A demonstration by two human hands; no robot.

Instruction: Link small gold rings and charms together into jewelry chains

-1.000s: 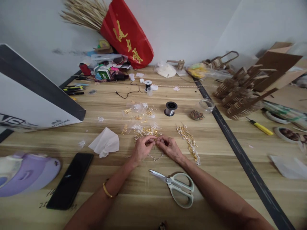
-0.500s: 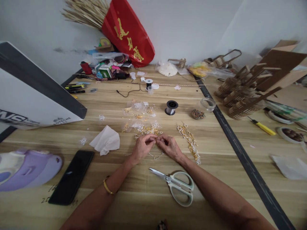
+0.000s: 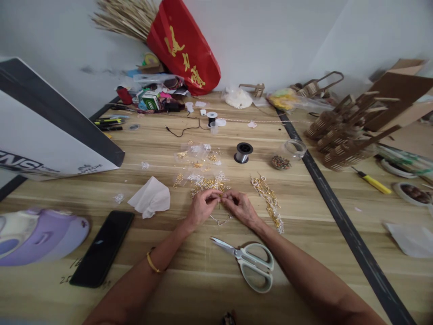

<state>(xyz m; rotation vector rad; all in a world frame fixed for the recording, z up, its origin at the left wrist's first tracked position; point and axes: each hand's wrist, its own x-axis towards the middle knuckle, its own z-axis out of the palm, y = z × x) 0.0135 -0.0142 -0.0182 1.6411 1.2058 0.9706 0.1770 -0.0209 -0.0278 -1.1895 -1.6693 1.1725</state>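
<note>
My left hand and my right hand meet fingertip to fingertip over the wooden table. Both are closed in a pinch, and what sits between the fingers is too small to name. A thin silver chain lies on the wood just below them. Right behind the fingers is a pile of gold and silver beads and findings. Several finished-looking gold and silver chains lie to the right of my right hand. Scissors with pale handles rest nearer to me, blades pointing left.
A spool of silver wire stands behind the beads, with a tub of dark beads to its right. On the left are a white tissue, a black phone and a large box. Small woven baskets stand at right.
The whole view has shifted slightly, so things appear a little further right. Both hands keep their pinch in the same place over the table.
</note>
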